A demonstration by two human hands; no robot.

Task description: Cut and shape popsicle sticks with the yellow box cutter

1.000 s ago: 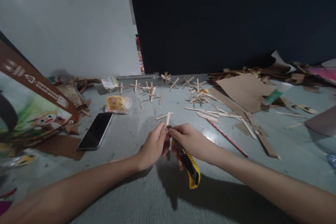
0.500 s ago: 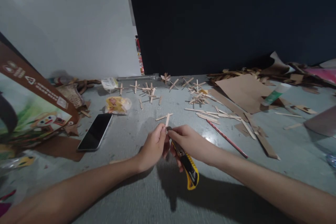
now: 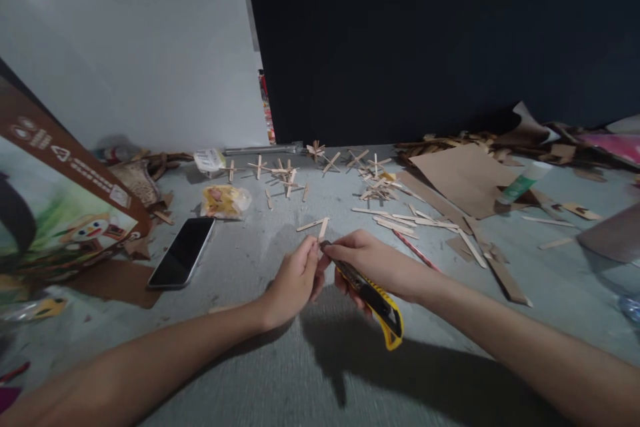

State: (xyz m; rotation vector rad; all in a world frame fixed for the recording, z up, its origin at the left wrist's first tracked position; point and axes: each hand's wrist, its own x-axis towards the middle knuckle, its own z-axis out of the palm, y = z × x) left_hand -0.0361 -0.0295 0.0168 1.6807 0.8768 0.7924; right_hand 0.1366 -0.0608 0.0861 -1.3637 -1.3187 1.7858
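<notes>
Between the thumb and fingers of my left hand [image 3: 295, 280] is a pale popsicle stick [image 3: 324, 227], its upper end poking out above the fingertips. My right hand [image 3: 377, 263] is closed around a yellow and black utility knife [image 3: 383, 307]. The knife's front end meets the stick at my left fingertips, and its handle slants down to the right. Fingers hide the blade and the stick's lower part. Just beyond my hands another popsicle stick [image 3: 309, 225] lies on the grey table [image 3: 240, 360].
Crossed stick pieces [image 3: 290, 177] and loose sticks [image 3: 417, 219] are scattered behind my hands. A phone [image 3: 183, 253], a yellow packet [image 3: 225, 202] and a printed bag [image 3: 65, 213] stand left. On the right are a red pencil [image 3: 415, 250], cardboard [image 3: 463, 177] and a glue stick [image 3: 526, 183].
My right hand has turned, swinging the knife's rear end to the right and slightly up. The stick tilts more to the right. My left hand has barely moved.
</notes>
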